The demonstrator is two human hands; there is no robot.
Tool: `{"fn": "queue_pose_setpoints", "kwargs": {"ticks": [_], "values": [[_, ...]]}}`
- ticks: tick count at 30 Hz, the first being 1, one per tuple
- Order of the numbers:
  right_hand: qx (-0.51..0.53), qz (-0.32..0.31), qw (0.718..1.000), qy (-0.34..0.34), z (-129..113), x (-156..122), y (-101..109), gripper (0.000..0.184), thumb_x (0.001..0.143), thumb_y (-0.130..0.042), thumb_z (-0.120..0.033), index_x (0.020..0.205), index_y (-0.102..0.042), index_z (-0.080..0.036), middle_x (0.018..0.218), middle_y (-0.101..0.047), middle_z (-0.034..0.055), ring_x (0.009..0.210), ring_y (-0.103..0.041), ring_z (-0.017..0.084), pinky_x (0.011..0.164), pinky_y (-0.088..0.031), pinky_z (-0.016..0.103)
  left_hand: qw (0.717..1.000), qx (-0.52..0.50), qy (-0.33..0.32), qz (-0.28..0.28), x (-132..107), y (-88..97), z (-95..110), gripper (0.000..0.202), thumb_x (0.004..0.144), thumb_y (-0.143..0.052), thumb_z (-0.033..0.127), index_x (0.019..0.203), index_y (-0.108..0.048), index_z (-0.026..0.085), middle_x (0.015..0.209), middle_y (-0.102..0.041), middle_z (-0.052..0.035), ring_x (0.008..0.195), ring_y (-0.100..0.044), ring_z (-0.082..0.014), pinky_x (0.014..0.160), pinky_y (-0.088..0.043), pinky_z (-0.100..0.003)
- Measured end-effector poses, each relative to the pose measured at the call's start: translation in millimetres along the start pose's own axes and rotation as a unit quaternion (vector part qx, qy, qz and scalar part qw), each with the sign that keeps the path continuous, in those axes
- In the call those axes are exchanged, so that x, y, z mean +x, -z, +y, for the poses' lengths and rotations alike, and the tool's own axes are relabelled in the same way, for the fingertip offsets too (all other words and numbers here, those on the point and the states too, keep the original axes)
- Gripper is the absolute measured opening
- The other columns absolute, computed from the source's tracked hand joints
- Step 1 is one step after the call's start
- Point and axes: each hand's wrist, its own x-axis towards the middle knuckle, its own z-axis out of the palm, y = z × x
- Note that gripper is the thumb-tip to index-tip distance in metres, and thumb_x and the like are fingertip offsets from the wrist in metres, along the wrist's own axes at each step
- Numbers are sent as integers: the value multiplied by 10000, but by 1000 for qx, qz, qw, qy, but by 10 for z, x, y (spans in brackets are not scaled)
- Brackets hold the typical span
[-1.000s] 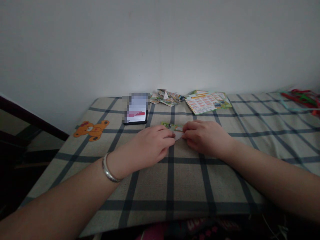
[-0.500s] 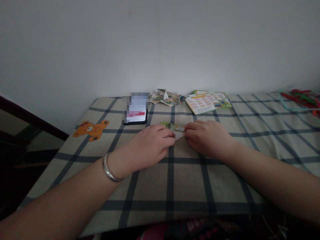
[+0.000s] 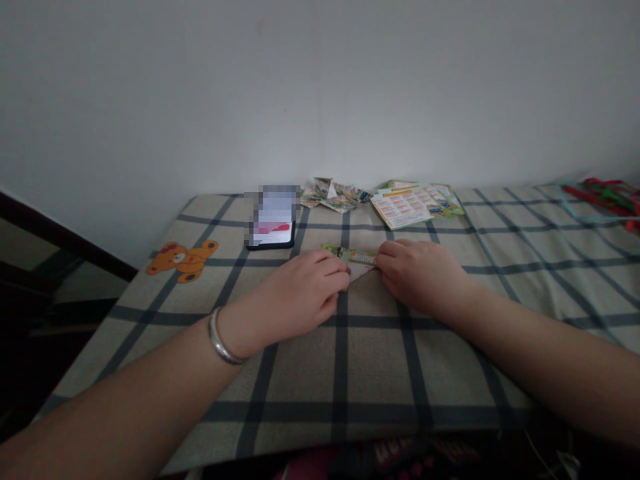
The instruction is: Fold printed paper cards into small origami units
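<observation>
A small folded piece of printed paper [image 3: 361,261] lies on the checked tablecloth between my hands, green and yellow print along its far edge and a pale slanted flap on the near side. My left hand [image 3: 313,287], with a silver bangle at the wrist, has its fingers curled down on the paper's left part. At its right end my right hand [image 3: 417,275] pinches the edge between thumb and fingers. Both hands cover parts of the paper, so its full outline is hidden.
Beyond my hands lie a lit phone [image 3: 273,220], several folded paper pieces [image 3: 335,197] and a stack of printed sheets [image 3: 407,205] near the wall. A bear picture [image 3: 184,260] is at left. Red and green items [image 3: 607,200] sit at far right.
My right hand has slid slightly right along the paper, so more of its printed strip and pale flap shows. My left hand has barely moved.
</observation>
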Motion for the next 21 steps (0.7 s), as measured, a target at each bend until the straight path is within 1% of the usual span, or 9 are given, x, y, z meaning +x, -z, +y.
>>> {"fn": "queue_pose_setpoints", "kwargs": {"ticks": [4,8,11,16,21], "values": [[-5,5,1000,8,1,6,-34,187,875,-472,-133,827,-652,-152,858,-669,89,726,-623,208,518,-247,314,1000,-27,-4,11,13,-18,-37,135,870,-507,137,896,-636,164,1037,-636,-69,1037,-560,-205,942,-479,-392],[-13,13,1000,8,11,9,-46,159,884,-483,-172,837,-633,-156,852,-659,85,745,-620,222,526,-244,319,999,-49,7,6,18,-30,-70,167,883,-507,157,974,-647,171,1040,-642,-62,1039,-566,-200,947,-480,-390],[-15,21,1000,13,29,5,-38,147,897,-492,-198,857,-629,-163,852,-658,79,750,-613,216,534,-240,320,999,-35,11,0,16,-27,-66,184,883,-523,168,1025,-640,161,1042,-645,-69,1044,-568,-208,947,-484,-392],[-21,9,998,64,46,1,-14,155,896,-506,-145,933,-649,-190,877,-669,53,742,-594,198,545,-233,320,1000,-4,12,16,7,-40,-54,221,890,-533,190,1086,-633,164,1071,-656,-78,1058,-581,-219,940,-496,-406],[-27,8,993,115,58,35,10,151,895,-520,-123,918,-664,-165,853,-664,55,737,-579,193,568,-269,327,1000,6,-3,25,6,-59,-69,219,899,-524,191,1078,-646,161,1062,-671,-75,1037,-597,-214,922,-510,-392]]}}
